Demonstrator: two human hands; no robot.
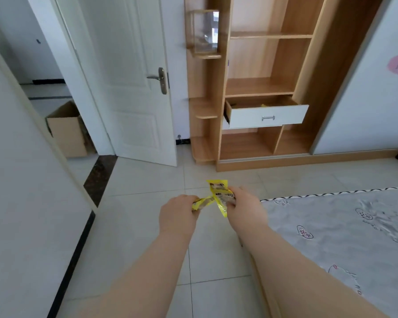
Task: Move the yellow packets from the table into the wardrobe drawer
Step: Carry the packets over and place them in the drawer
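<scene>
Wardrobe (274, 76) ahead, its drawer (268, 115) pulled open, something yellow inside. Transport step in hand. Right hand (244, 203) grips 2 yellow packets (220, 196); left hand (178, 212) grips 1 packet (202, 202). Next: approach, release into drawer.

Three yellow packets (218, 196), one open drawer (268, 115)

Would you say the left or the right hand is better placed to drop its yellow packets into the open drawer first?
Probably the right hand: it holds yellow packets and sits more directly below the open drawer, which lies ahead to the right. The left hand is also loaded but sits farther left.
</scene>
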